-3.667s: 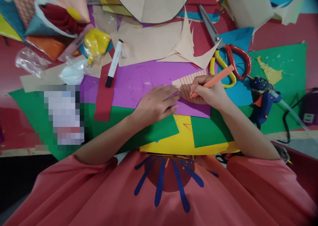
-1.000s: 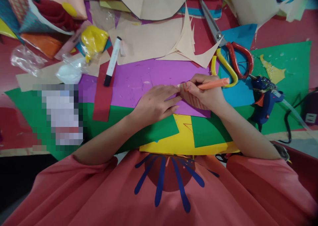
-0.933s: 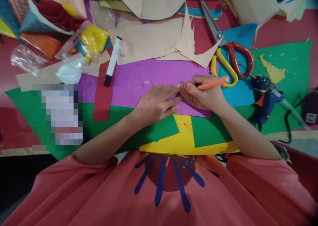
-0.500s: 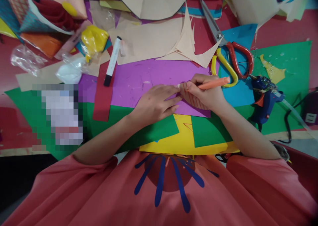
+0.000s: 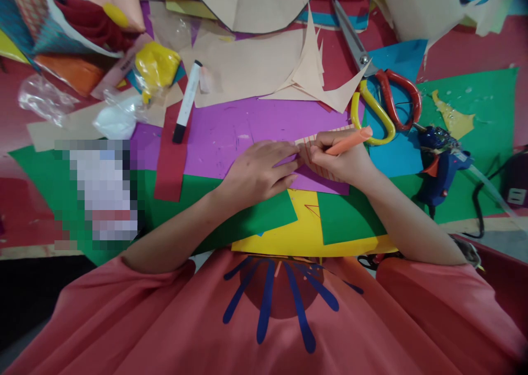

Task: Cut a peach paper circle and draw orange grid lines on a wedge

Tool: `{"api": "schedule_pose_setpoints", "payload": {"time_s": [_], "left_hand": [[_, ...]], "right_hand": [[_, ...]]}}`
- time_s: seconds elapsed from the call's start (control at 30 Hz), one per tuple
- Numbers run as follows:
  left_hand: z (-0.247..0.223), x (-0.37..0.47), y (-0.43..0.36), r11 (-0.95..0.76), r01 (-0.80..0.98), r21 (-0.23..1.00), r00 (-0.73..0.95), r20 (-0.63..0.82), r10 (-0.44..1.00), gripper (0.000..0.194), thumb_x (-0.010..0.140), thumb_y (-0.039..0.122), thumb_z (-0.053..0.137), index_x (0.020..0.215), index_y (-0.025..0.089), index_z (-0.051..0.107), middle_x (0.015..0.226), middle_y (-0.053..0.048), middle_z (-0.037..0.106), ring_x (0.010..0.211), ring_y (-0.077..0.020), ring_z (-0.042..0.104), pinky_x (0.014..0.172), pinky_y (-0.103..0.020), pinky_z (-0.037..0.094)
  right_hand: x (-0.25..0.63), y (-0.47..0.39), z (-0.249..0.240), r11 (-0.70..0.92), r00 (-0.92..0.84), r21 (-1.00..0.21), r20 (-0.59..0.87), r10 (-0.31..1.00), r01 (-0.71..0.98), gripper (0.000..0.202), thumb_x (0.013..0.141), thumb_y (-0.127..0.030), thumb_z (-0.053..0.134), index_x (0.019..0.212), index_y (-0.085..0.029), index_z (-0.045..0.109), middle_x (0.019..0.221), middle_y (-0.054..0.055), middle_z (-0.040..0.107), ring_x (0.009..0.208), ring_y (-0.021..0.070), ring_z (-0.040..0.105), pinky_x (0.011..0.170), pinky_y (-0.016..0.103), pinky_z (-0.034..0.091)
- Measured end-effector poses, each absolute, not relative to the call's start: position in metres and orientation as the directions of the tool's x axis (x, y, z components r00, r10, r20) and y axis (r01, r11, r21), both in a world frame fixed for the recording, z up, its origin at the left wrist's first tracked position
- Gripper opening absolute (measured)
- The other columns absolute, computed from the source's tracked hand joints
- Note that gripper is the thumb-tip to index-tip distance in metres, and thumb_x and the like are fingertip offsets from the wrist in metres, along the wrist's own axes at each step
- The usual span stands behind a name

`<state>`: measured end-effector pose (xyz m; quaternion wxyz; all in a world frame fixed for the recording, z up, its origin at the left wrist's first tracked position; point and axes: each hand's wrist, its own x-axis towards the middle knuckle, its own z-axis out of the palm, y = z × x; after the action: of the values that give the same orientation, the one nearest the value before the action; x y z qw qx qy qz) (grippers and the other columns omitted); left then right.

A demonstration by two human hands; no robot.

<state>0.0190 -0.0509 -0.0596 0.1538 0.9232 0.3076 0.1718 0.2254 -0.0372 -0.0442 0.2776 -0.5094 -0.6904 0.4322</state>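
Note:
In my right hand is an orange marker, gripped between thumb and fingers. Its tip is hidden behind the hand, over a small beige paper piece striped with orange-red lines. My left hand lies flat with its fingers stretched out, the fingertips touching the left end of the striped piece. Purple paper lies under both. Scissors with one red and one yellow handle rest just beyond my right hand. A white marker with a black cap lies up and left of my left hand.
A blue glue gun with its cord sits at the right on green paper. Beige paper scraps lie at the back. Bagged yellow clay and a bagged white lump are at the left, above a pixelated object.
My right hand has shifted slightly and the orange marker has moved a little left. More of the striped piece's upper edge shows. My left hand stays in place.

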Motion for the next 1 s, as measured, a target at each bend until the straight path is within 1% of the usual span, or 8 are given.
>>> {"api": "schedule_pose_setpoints", "payload": {"time_s": [0.27,0.37,0.43,0.53,0.63,0.73,0.87,1.0], "left_hand": [[-0.061,0.019,-0.051,-0.802,0.489,0.344,0.749,0.305,0.588,0.025,0.099,0.028,0.044,0.110,0.018,0.064,0.119,-0.010,0.069,0.115,-0.0258,0.063,0.093,-0.041,0.051],[-0.061,0.019,-0.051,-0.788,0.501,0.359,0.748,0.278,0.602,0.026,0.099,0.030,0.043,0.109,0.020,0.065,0.121,-0.009,0.068,0.117,-0.0251,0.062,0.095,-0.041,0.051],[-0.061,0.019,-0.051,-0.790,0.503,0.352,0.748,0.281,0.601,0.026,0.099,0.030,0.042,0.109,0.020,0.065,0.120,-0.009,0.069,0.116,-0.0249,0.063,0.095,-0.041,0.051],[-0.062,0.018,-0.051,-0.792,0.500,0.351,0.749,0.284,0.599,0.026,0.100,0.029,0.042,0.111,0.021,0.065,0.120,-0.009,0.069,0.116,-0.0239,0.063,0.096,-0.040,0.051],[-0.062,0.017,-0.050,-0.802,0.472,0.366,0.769,0.275,0.577,0.029,0.099,0.030,0.045,0.117,0.019,0.064,0.122,-0.010,0.068,0.120,-0.0244,0.060,0.098,-0.041,0.050],[-0.063,0.018,-0.052,-0.830,0.420,0.367,0.806,0.270,0.527,0.035,0.098,0.033,0.048,0.124,0.014,0.060,0.124,-0.014,0.067,0.122,-0.0264,0.058,0.102,-0.044,0.048],[-0.062,0.021,-0.054,-0.864,0.366,0.344,0.834,0.290,0.469,0.040,0.098,0.034,0.048,0.127,0.009,0.058,0.123,-0.015,0.067,0.118,-0.0279,0.060,0.102,-0.045,0.048],[-0.060,0.022,-0.055,-0.873,0.369,0.320,0.835,0.299,0.463,0.037,0.097,0.032,0.050,0.124,0.008,0.060,0.121,-0.015,0.068,0.115,-0.0285,0.062,0.099,-0.044,0.050]], "right_hand": [[0.226,-0.039,-0.043,0.151,-0.386,-0.876,-0.042,0.922,0.458,0.030,0.073,-0.011,0.053,0.050,-0.021,0.035,0.048,-0.005,0.038,0.050,0.0099,0.033,0.049,0.027,0.026],[0.228,-0.038,-0.042,0.117,-0.402,-0.895,-0.074,0.913,0.431,0.032,0.070,-0.010,0.055,0.049,-0.022,0.035,0.046,-0.005,0.039,0.049,0.0101,0.034,0.047,0.027,0.028],[0.229,-0.036,-0.041,0.048,-0.401,-0.923,-0.119,0.908,0.383,0.029,0.070,-0.011,0.056,0.049,-0.022,0.040,0.047,-0.003,0.045,0.048,0.0104,0.039,0.047,0.027,0.031],[0.232,-0.032,-0.039,-0.056,-0.306,-0.956,-0.148,0.940,0.289,0.028,0.075,-0.019,0.056,0.049,-0.021,0.047,0.051,-0.001,0.055,0.049,0.0112,0.047,0.047,0.026,0.036],[0.233,-0.030,-0.036,-0.050,-0.166,-0.984,-0.079,0.983,0.174,0.032,0.083,-0.030,0.055,0.052,-0.021,0.054,0.050,-0.001,0.055,0.044,0.0106,0.046,0.043,0.026,0.035],[0.233,-0.032,-0.034,-0.040,-0.127,-0.996,-0.050,0.991,0.082,0.030,0.089,-0.032,0.054,0.062,-0.021,0.060,0.051,-0.001,0.057,0.039,0.0104,0.046,0.040,0.027,0.035],[0.230,-0.034,-0.035,-0.047,-0.160,-0.987,-0.072,0.984,0.156,0.020,0.086,-0.030,0.061,0.068,-0.021,0.058,0.054,-0.002,0.058,0.047,0.0123,0.054,0.046,0.028,0.042],[0.228,-0.035,-0.038,0.003,-0.159,-0.937,-0.056,0.986,0.349,0.028,0.085,-0.032,0.063,0.062,-0.021,0.051,0.057,-0.001,0.055,0.052,0.0117,0.049,0.051,0.029,0.039]]}}
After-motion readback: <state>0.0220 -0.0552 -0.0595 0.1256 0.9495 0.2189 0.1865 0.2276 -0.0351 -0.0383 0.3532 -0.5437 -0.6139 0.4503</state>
